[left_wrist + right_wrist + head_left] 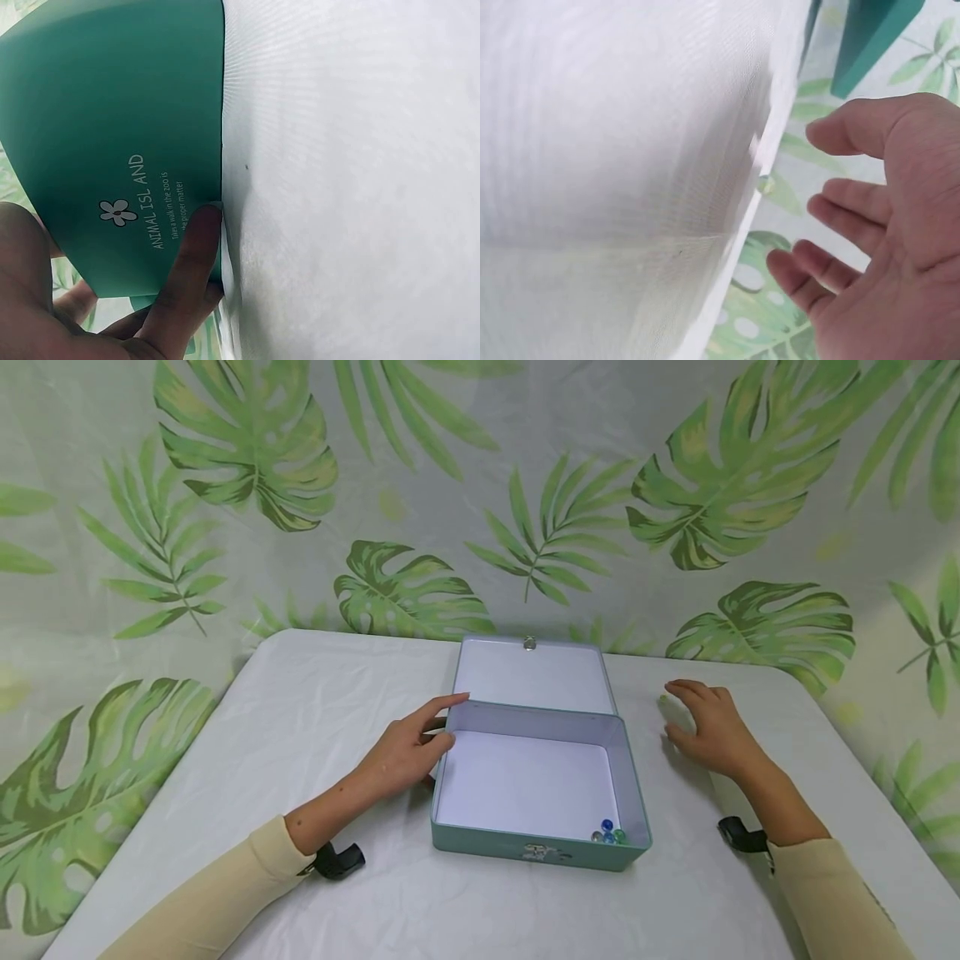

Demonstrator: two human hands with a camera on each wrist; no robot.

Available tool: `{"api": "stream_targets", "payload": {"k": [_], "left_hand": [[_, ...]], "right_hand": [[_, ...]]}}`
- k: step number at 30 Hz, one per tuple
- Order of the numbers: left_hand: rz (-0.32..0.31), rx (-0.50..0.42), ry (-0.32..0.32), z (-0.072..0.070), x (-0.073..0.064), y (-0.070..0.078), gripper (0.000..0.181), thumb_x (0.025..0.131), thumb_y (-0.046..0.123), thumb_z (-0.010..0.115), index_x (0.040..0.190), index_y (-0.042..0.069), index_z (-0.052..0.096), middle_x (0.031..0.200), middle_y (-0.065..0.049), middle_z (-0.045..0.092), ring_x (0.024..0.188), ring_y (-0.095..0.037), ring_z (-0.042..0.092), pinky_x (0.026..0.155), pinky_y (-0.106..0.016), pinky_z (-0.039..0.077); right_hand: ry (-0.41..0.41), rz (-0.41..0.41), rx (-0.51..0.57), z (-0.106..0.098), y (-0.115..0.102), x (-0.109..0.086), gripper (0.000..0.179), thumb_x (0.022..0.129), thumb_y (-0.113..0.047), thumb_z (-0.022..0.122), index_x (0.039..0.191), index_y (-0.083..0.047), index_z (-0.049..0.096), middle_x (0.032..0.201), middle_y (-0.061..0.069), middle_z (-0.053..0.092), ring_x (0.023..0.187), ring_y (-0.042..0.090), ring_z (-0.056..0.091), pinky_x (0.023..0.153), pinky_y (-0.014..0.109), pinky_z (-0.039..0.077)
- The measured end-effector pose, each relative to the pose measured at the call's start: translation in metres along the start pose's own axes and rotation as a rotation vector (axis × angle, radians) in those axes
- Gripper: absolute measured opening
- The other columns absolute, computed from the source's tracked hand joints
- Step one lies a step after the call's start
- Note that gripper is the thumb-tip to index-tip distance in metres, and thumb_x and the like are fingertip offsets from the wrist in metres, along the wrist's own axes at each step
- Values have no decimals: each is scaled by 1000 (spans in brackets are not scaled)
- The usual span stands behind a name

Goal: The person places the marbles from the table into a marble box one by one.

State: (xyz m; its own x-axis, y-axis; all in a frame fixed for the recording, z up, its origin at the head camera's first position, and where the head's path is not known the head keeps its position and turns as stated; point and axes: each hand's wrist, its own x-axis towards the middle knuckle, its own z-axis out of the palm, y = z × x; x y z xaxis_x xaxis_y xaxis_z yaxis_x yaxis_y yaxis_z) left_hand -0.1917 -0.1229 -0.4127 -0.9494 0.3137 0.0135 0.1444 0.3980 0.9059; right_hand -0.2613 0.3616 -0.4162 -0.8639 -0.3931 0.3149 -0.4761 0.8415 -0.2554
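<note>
A green tin box (540, 852) stands on the table with its hinged lid (532, 672) thrown back. Several glass marbles (619, 836), blue, green and clear, lie together in its front right corner. My left hand (408, 747) holds the box's left wall near the back corner, thumb and index finger over the rim. In the left wrist view, other fingers (199, 240) lie against the printed outer side, low by the tablecloth. To the right of the box, my right hand (708, 727) has its thumb and fingers spread, close to a single small greenish marble (765, 184) on the cloth.
A white cloth covers the table (337, 693). Behind it hangs a leaf-patterned curtain (420, 510). A metal clasp (529, 643) sits on the lid's far edge, and a latch (536, 850) on the box front. Black wrist cameras (339, 862) are strapped to both wrists.
</note>
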Motion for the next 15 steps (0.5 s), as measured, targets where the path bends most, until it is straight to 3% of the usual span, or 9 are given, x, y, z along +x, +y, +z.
{"api": "stream_targets", "payload": {"k": [15], "left_hand": [[1, 5, 2, 0, -1, 2, 58, 104, 25, 52, 155, 53, 46, 160, -9, 51, 145, -29, 52, 63, -42, 63]], "right_hand": [[-169, 62, -8, 5, 6, -1, 66, 95, -14, 75, 149, 13, 48, 153, 34, 45, 133, 57, 45, 109, 70, 36]]}}
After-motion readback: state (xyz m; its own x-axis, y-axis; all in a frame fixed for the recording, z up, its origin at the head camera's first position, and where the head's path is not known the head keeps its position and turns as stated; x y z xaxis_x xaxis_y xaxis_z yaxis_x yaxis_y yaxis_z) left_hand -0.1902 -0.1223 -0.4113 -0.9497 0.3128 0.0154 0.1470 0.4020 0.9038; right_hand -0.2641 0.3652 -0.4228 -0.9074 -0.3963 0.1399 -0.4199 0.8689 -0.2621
